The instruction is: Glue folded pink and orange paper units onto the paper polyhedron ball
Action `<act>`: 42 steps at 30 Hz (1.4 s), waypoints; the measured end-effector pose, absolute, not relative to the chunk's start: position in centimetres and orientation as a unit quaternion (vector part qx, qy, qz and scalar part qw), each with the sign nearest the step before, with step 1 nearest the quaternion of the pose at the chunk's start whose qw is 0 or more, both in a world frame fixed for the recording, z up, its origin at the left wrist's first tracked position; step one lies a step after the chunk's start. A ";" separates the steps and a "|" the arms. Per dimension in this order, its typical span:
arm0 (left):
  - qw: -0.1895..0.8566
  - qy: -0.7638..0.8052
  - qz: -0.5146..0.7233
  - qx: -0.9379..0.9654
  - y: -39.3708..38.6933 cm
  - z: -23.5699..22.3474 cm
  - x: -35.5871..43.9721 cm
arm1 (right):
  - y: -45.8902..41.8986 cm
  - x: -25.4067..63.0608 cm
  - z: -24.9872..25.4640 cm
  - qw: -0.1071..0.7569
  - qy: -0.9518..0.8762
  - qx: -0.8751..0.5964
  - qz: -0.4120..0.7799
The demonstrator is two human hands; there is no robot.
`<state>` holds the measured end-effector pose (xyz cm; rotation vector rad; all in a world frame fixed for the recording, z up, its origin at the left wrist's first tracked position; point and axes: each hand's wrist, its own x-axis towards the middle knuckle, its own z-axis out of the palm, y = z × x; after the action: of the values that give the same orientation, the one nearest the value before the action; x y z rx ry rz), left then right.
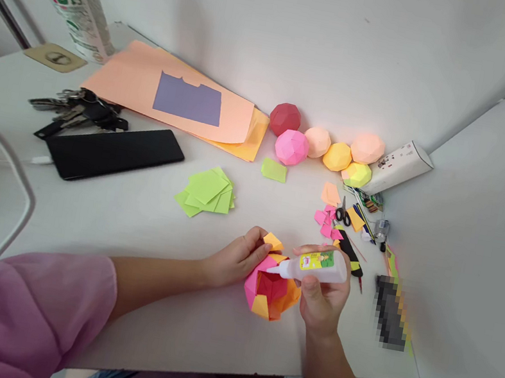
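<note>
My left hand point(240, 257) pinches an orange flap at the upper left of a pink and orange paper ball point(252, 285). The ball is partly built, and its open side shows a deep pink inside. In my right hand point(323, 302) lies a white glue bottle point(317, 267) with a yellow and green label, tilted leftward. Its thin nozzle reaches the rim of the ball's opening; whether glue is coming out I cannot tell. Left of the ball, a pile of light green paper pentagons point(208, 191) rests on the table.
Several finished paper balls point(317, 142) line the wall beside a white box point(400, 168). Scissors point(343, 213), pink scraps point(325, 218) and a black cutter point(349, 252) lie to the right. Leftward are coloured sheets point(131, 73), a black phone point(117, 152), keys point(83, 110) and a white cable point(21, 187).
</note>
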<state>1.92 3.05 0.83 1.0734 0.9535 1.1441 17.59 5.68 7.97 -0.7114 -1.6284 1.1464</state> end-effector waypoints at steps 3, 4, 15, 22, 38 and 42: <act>0.608 0.415 0.494 0.463 3.1 0.8 1.9 | 5.6 17.5 7.9 0.486 -0.674 -0.285 0.477; 0.610 0.414 0.494 0.461 3.1 0.8 1.9 | 5.6 17.5 7.9 0.484 -0.676 -0.286 0.477; 0.625 0.403 0.490 0.455 3.0 1.0 1.9 | 6.2 17.9 8.3 0.528 -0.609 -0.292 0.515; 0.625 0.399 0.493 0.456 3.0 1.1 1.8 | 6.3 17.9 8.2 0.522 -0.615 -0.311 0.502; 0.624 0.416 0.501 0.431 2.8 1.6 1.9 | 14.0 20.7 4.0 0.554 -0.538 -0.468 0.430; 0.619 0.405 0.517 0.430 2.8 1.4 2.0 | 15.0 20.6 1.8 0.456 -0.687 -0.509 0.249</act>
<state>1.97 2.79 1.39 0.9899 0.9318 1.1883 20.64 14.96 1.84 -1.2551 -1.6934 0.6136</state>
